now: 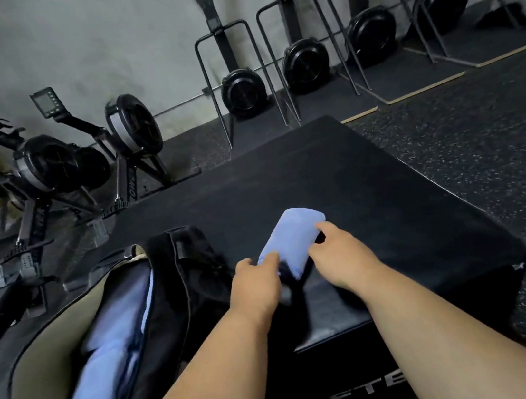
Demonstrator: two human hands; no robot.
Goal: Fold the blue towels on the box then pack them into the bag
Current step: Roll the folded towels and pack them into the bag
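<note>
At far left, against the pale grey wall [63, 41], stand black rowing machines with round flywheel housings [57, 164] on the dark speckled rubber floor [482, 134]. Nearer the camera, at lower left, lies the open black fabric bag with a beige lining [39, 376]. Folded pale blue towels [109, 363] lie lengthwise inside its main compartment; their exact number cannot be told because of blur. The bag's far end rests on the left part of the large black padded box [371, 184], whose front face carries partly visible white lettering.

Right of the bag, the left hand [256, 284] reaches forward over the box top. Its fingers are curled and its fingertips [271, 257] pinch the near-left edge of a folded pale blue towel [294, 239]. This towel is a compact oblong bundle, angled from near-left to far-right, located near the middle of the box top. Whether it rests on the surface or is raised slightly above it cannot be told.

The right hand [344, 255] grips the same towel on its right edge, fingers curled against the cloth.

Farther right, along the wall, upright black machines with disc-shaped bases [303, 65] stand in a row on thin dark mats [407, 84].
</note>
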